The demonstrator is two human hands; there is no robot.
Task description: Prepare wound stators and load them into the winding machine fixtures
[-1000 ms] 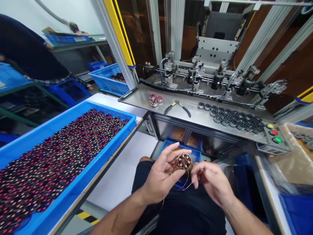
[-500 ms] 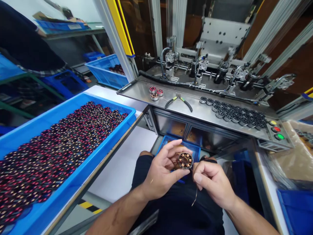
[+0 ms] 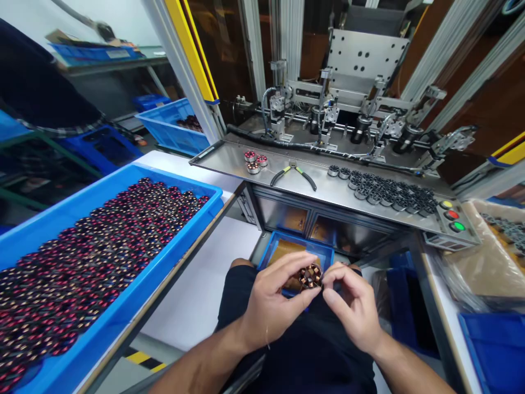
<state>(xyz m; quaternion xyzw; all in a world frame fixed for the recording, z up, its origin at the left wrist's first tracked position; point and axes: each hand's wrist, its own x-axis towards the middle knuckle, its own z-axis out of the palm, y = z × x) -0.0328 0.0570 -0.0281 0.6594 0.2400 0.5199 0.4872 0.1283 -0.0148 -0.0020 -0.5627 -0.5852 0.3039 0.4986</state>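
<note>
My left hand (image 3: 274, 298) grips a small round motor stator (image 3: 310, 276) between thumb and fingers, above my lap. Copper windings fill its ring, and its open face is turned up toward me. At the stator's right edge is my right hand (image 3: 355, 301), its thumb and forefinger curled close together in a pinch. Whatever lies between those fingertips is too small to make out. A thin copper-coloured strand shows near my left wrist.
A large blue tray (image 3: 217, 192) full of wound stators stands left. On the metal ledge (image 3: 229, 156) lie three stators (image 3: 253, 167), cutting pliers (image 3: 293, 171) and several black rings (image 3: 389, 191). A button box (image 3: 451, 219) sits right. Behind is a machine; a person is at far left.
Both hands have dropped slightly, and the stator has tilted. My right fingers have moved up to its right edge. The loose wire that hung below my right hand no longer shows there.
</note>
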